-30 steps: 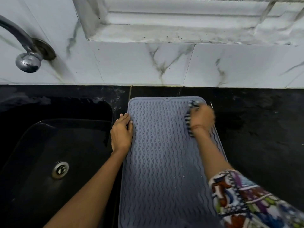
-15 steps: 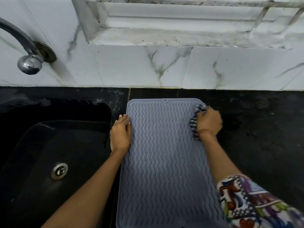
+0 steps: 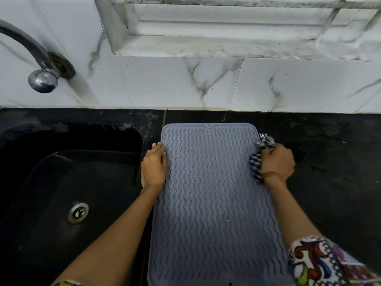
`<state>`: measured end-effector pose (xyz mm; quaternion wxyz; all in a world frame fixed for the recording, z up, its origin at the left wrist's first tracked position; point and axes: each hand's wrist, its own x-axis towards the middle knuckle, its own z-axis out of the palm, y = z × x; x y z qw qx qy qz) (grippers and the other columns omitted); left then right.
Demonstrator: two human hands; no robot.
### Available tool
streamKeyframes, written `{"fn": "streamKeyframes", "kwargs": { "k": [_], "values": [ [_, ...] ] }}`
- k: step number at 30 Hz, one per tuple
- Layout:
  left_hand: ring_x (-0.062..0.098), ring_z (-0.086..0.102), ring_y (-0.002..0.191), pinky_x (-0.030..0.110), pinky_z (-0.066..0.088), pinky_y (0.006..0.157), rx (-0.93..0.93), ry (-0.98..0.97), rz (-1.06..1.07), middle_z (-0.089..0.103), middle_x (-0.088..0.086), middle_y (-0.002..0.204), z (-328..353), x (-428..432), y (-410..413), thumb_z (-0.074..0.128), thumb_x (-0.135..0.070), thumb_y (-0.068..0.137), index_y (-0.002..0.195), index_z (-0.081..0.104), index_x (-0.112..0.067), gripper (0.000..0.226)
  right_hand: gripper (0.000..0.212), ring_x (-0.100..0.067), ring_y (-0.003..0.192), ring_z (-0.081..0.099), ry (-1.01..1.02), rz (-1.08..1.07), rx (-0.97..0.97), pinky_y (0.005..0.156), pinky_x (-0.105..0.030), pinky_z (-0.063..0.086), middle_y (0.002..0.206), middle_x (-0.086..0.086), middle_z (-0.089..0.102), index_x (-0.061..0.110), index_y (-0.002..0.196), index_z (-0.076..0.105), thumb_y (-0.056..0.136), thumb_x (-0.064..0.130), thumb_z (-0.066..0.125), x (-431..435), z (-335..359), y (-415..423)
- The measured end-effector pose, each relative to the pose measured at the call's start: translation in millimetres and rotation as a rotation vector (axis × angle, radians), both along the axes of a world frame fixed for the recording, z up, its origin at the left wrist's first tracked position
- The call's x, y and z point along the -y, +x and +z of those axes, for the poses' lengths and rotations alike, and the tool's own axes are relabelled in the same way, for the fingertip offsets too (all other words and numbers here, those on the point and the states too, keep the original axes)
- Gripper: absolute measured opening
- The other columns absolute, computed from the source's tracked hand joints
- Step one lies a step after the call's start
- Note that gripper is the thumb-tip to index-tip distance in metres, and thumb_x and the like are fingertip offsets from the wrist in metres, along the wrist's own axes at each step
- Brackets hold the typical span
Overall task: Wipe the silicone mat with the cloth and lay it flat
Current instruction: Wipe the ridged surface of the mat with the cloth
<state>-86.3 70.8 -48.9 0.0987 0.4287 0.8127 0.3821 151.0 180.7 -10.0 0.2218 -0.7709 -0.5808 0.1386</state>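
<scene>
The grey silicone mat (image 3: 210, 201) is found lying flat on the black countertop (image 3: 329, 162), its left edge along the rim of the black sink (image 3: 68, 182) and its far edge just short of the marble backsplash (image 3: 165, 83). The left hand (image 3: 153, 169) is laid flat, fingers together, on the mat's left edge near the far corner. The right hand (image 3: 277, 164) is closed in a fist around a bunched checked cloth (image 3: 257, 159), which is pressed against the mat's right edge near the far right corner. A patterned sleeve (image 3: 325, 263) is seen on the right arm. A chrome tap (image 3: 39, 65) is mounted on the wall above the sink.
</scene>
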Motion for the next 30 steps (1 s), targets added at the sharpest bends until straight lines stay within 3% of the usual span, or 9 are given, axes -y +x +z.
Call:
{"fn": "streamKeyframes", "kwargs": {
  "k": [5, 8, 13, 15, 18, 21, 24, 26, 30],
  "values": [
    [0.028, 0.048, 0.124, 0.032, 0.035, 0.104, -0.004, -0.017, -0.02, 0.055, 0.017, 0.13, 1, 2, -2, 0.046, -0.003, 0.09, 0.117, 0.056, -0.001, 0.029, 0.025, -0.025, 0.099, 0.062, -0.006, 0.43, -0.028, 0.084, -0.034, 0.053, 0.114, -0.011, 0.061, 0.011, 0.115, 0.06, 0.095, 0.021, 0.048, 59, -9, -111],
    [0.027, 0.043, 0.129, 0.034, 0.032, 0.108, 0.021, -0.016, -0.064, 0.052, 0.017, 0.134, 4, 4, -5, 0.046, -0.005, 0.091, 0.121, 0.053, -0.002, 0.031, 0.032, -0.026, 0.106, 0.059, 0.01, 0.684, -0.006, 0.09, -0.033, 0.049, 0.119, -0.011, 0.057, 0.014, 0.125, 0.056, 0.096, 0.022, 0.048, 65, 1, -111],
    [0.026, 0.031, 0.136, 0.043, 0.026, 0.115, -0.01, -0.046, -0.066, 0.044, 0.018, 0.14, 0, 29, 4, 0.043, -0.01, 0.093, 0.129, 0.043, -0.002, 0.036, 0.027, -0.031, 0.1, 0.06, 0.002, 0.201, 0.04, 0.079, -0.033, 0.044, 0.115, -0.016, 0.061, 0.006, 0.114, 0.061, 0.094, 0.022, 0.051, 0, 5, -11],
    [0.026, 0.029, 0.137, 0.042, 0.024, 0.116, -0.036, -0.063, -0.05, 0.042, 0.018, 0.141, -2, 31, 8, 0.04, -0.01, 0.094, 0.128, 0.044, -0.001, 0.035, 0.024, -0.03, 0.097, 0.061, -0.023, 0.088, 0.008, 0.074, -0.031, 0.043, 0.112, -0.017, 0.062, 0.005, 0.11, 0.061, 0.094, 0.021, 0.051, 6, 3, -18],
    [0.027, 0.03, 0.137, 0.042, 0.024, 0.116, -0.038, -0.072, -0.035, 0.042, 0.019, 0.141, 1, 27, 11, 0.039, -0.007, 0.094, 0.128, 0.044, 0.001, 0.035, 0.023, -0.024, 0.096, 0.062, -0.048, 0.149, -0.08, 0.077, -0.029, 0.049, 0.111, -0.012, 0.064, 0.009, 0.111, 0.06, 0.096, 0.019, 0.046, 46, -4, -96],
    [0.027, 0.036, 0.134, 0.033, 0.029, 0.111, -0.025, -0.061, -0.064, 0.045, 0.018, 0.139, 7, 29, 9, 0.042, -0.002, 0.092, 0.126, 0.046, 0.001, 0.035, 0.028, -0.027, 0.102, 0.06, -0.077, 0.5, -0.076, 0.081, -0.034, 0.051, 0.114, -0.013, 0.061, 0.006, 0.115, 0.058, 0.096, 0.018, 0.041, 97, -2, -174],
    [0.026, 0.038, 0.132, 0.034, 0.032, 0.11, -0.023, -0.052, -0.06, 0.046, 0.017, 0.139, 6, 32, 7, 0.041, -0.002, 0.092, 0.125, 0.047, -0.001, 0.034, 0.027, -0.027, 0.105, 0.059, -0.07, 0.714, -0.095, 0.088, -0.036, 0.048, 0.117, -0.012, 0.06, 0.009, 0.116, 0.06, 0.095, 0.02, 0.046, 92, 3, -162],
    [0.025, 0.035, 0.135, 0.044, 0.031, 0.112, -0.035, -0.052, -0.062, 0.045, 0.017, 0.14, 2, 31, 7, 0.039, -0.004, 0.093, 0.126, 0.047, -0.001, 0.034, 0.028, -0.025, 0.104, 0.059, -0.06, 0.631, -0.032, 0.09, -0.034, 0.047, 0.12, -0.01, 0.057, 0.011, 0.118, 0.059, 0.095, 0.023, 0.048, 66, 3, -118],
    [0.025, 0.034, 0.135, 0.043, 0.029, 0.114, 0.001, -0.041, -0.025, 0.045, 0.017, 0.14, 1, 30, 12, 0.041, -0.001, 0.091, 0.126, 0.047, 0.0, 0.035, 0.029, -0.029, 0.103, 0.058, -0.023, 0.274, 0.043, 0.087, -0.037, 0.047, 0.116, -0.015, 0.059, 0.009, 0.117, 0.059, 0.094, 0.024, 0.051, 21, -3, -48]
  ]
}}
